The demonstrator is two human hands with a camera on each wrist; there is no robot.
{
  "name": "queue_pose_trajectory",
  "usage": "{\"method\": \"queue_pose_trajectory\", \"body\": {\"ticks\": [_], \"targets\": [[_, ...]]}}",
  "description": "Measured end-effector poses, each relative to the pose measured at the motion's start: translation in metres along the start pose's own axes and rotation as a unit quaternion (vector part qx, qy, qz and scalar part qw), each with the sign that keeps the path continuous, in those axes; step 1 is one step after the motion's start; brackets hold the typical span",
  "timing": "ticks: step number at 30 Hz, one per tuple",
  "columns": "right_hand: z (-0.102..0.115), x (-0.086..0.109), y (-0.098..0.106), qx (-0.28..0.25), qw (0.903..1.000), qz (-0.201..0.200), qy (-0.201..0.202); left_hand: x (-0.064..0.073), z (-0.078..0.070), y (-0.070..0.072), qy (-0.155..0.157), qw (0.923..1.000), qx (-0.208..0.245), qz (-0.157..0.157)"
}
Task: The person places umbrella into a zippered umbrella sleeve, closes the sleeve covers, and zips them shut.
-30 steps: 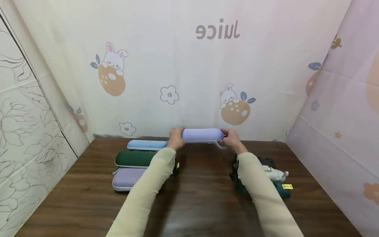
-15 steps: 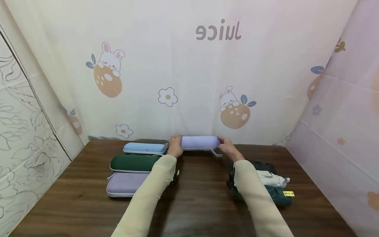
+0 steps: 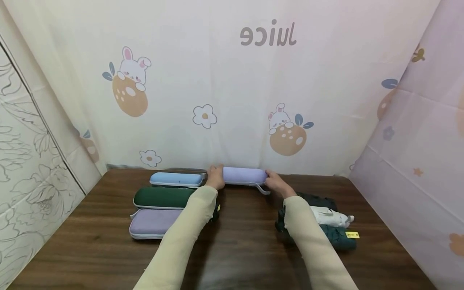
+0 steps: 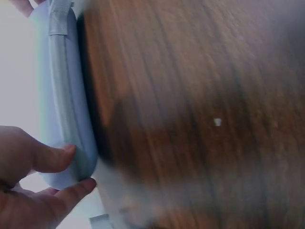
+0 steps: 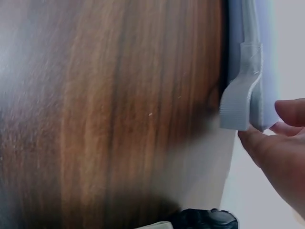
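A long lavender zip case [image 3: 244,175] with rounded ends and a grey strap [image 5: 240,102] lies crosswise at the back of the table, close to the curtain. My left hand [image 3: 216,177] pinches its left end; the left wrist view shows the thumb [image 4: 57,159] on the zip side and a finger [image 4: 78,188] under the tip. At the other end, my right hand [image 3: 277,184] holds the rounded tip between thumb and fingers, beside the hanging strap. Left of my left hand is a light blue zip case [image 3: 176,179].
A dark green zip case [image 3: 163,197] and a mauve zip case [image 3: 154,223] lie in front of the blue one. On the right are a white folded umbrella [image 3: 330,217], a dark green folded umbrella [image 3: 338,237] and a black one [image 3: 319,201]. A printed curtain [image 3: 232,80] stands behind.
Both hands have lowered the lavender case onto the back of the table and moved it slightly left. During the last half second it has hardly moved. The head view has shifted slightly.
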State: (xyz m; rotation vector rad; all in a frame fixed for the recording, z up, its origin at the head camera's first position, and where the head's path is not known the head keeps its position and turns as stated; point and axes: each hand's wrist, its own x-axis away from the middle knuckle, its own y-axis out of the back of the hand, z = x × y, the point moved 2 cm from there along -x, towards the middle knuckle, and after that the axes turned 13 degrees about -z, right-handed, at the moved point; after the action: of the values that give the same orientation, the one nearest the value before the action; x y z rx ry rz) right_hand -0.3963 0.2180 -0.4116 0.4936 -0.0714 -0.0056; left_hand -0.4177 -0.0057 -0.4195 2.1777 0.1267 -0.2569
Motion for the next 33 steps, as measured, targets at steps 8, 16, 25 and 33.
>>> {"method": "queue_pose_trajectory", "body": {"ticks": [8, 16, 25, 33], "targets": [[0.019, 0.01, 0.008, 0.005, 0.9996, 0.024, -0.014, 0.006, -0.015, 0.02, -0.029, 0.9934, -0.065, 0.089], [0.049, 0.034, 0.032, 0.09, 0.993, 0.044, 0.062, 0.027, -0.024, 0.086, -0.118, 0.9863, -0.02, 0.113], [0.067, 0.075, 0.05, 0.154, 0.9694, 0.049, 0.185, 0.081, 0.003, 0.138, -0.214, 0.9692, -0.009, 0.122], [0.061, 0.13, 0.051, 0.238, 0.9163, 0.028, 0.321, 0.129, 0.058, 0.163, -0.222, 0.9684, 0.0, 0.114]]}}
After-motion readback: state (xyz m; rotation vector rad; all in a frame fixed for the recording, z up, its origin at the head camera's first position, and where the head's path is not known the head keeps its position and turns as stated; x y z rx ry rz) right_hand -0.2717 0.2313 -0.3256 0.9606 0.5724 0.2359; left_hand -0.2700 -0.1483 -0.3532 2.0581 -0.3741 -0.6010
